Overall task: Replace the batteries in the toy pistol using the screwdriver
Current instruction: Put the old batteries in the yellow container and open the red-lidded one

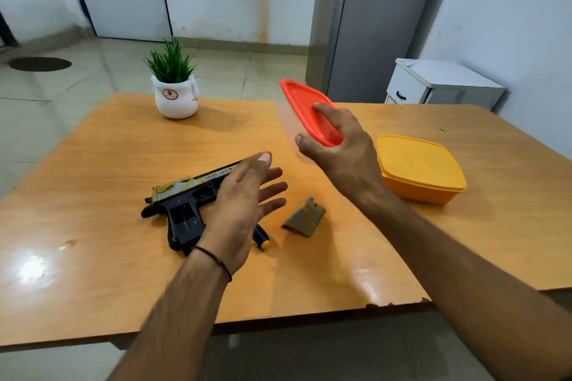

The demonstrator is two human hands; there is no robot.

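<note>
The black and tan toy pistol (182, 204) lies on its side on the wooden table (93, 179), its grip compartment uncovered. The tan battery cover (305, 217) lies to its right. A screwdriver's black and yellow handle (261, 240) pokes out from under my left hand (244, 210), which hovers open over the pistol's front part with fingers spread. My right hand (340, 145) grips a container with a red lid (305, 108), lifted and tilted above the table. Its clear body is blurred. No batteries are visible.
A yellow lidded box (421, 168) sits at the right, beside my right wrist. A white pot with a green plant (175, 93) stands at the table's far edge. A white cabinet (439, 83) stands on the floor beyond the table.
</note>
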